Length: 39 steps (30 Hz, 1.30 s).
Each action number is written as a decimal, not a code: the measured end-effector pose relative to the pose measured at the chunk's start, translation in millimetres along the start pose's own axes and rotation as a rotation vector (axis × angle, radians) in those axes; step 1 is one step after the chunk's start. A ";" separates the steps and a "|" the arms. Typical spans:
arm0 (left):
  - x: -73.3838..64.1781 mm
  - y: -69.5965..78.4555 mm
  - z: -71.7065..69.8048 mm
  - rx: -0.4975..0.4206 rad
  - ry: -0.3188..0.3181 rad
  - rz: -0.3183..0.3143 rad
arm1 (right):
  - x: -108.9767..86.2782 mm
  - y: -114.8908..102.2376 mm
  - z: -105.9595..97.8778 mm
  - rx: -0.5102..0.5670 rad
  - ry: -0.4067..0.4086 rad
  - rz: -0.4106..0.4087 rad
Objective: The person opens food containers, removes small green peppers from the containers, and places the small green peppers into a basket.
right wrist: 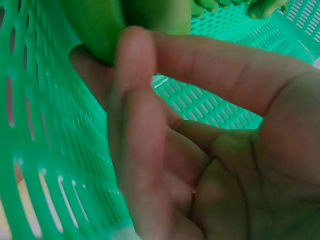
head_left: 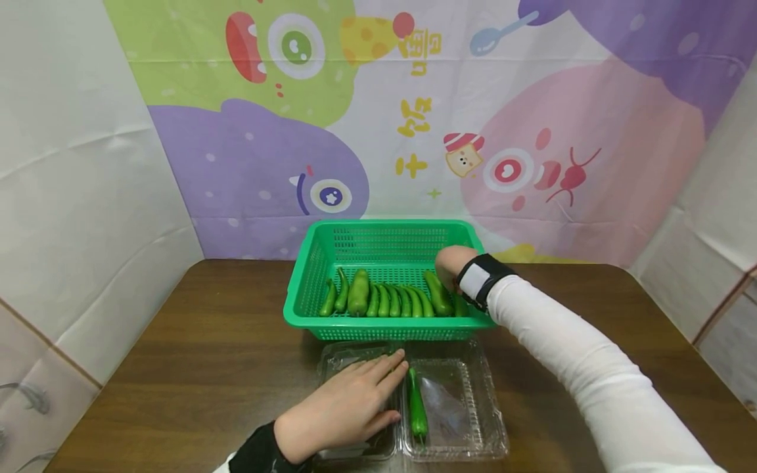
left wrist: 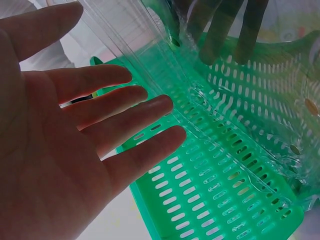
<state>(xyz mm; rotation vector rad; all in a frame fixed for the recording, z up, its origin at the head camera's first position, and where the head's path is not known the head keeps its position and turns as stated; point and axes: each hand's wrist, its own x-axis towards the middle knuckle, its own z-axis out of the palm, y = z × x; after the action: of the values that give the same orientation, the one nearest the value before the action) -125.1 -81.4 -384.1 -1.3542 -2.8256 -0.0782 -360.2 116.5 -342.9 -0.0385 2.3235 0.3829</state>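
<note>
My left hand (head_left: 349,401) lies with straight fingers over the left half of a clear plastic clamshell box (head_left: 493,430). In the left wrist view its spread fingers (left wrist: 145,112) are beside the clear plastic. One long green pepper (head_left: 417,410) lies in the box's right half, just right of the fingertips. My right hand (head_left: 455,263) reaches into the right end of a green basket (head_left: 384,322). Its thumb and fingers pinch a smooth green pepper (right wrist: 95,30), partly out of view at the top of the right wrist view.
Several slim green peppers (head_left: 394,302) lie in a row in the basket, with a thicker green vegetable (head_left: 358,294) toward the left and another (head_left: 437,294) at the right. The basket stands at the back of the brown table (head_left: 195,355), before a printed cloth (head_left: 414,197).
</note>
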 end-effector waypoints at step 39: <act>-0.3 -0.4 -0.1 -0.008 0.000 0.004 | -7.4 2.0 -3.4 0.039 -0.096 0.010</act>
<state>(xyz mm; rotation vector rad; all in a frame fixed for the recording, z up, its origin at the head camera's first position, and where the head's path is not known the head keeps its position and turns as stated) -125.2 -82.0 -384.0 -1.3616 -2.8255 -0.0902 -357.6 116.8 -334.9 0.0104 2.2368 0.3373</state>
